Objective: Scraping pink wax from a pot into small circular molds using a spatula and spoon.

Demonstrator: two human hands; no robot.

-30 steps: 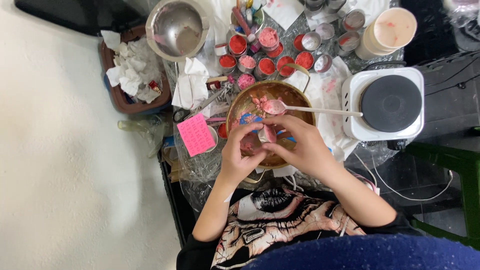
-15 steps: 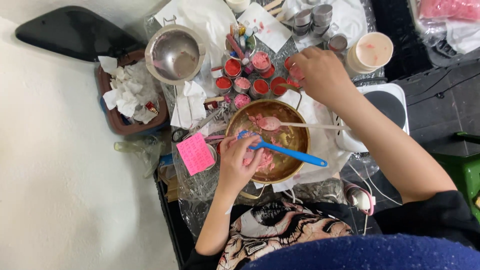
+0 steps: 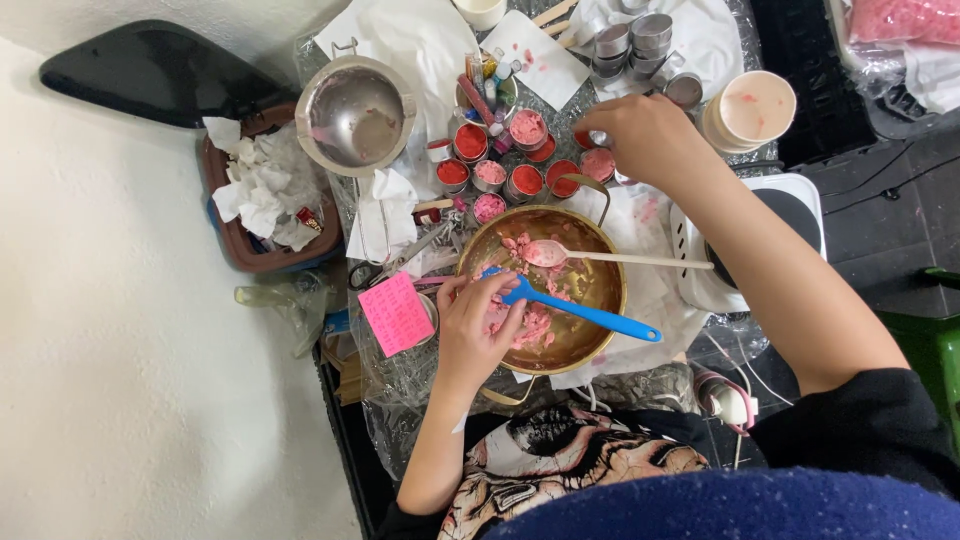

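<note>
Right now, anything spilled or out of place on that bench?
Pink smears stain the white paper beside the brass bowl and the sheet at the back. The blue spatula juts over the bowl's rim. Crumpled tissues heap in the brown tray. Nothing looks broken.

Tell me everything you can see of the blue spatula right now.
The blue spatula looks like plastic or silicone, one piece: a flat head and a long, slim handle. It lies slanted across the brass-coloured bowl, head over the pink crumbly mass, handle end poking past the rim toward the lower right. The left hand touches its head end; whether it grips it is unclear.
</note>
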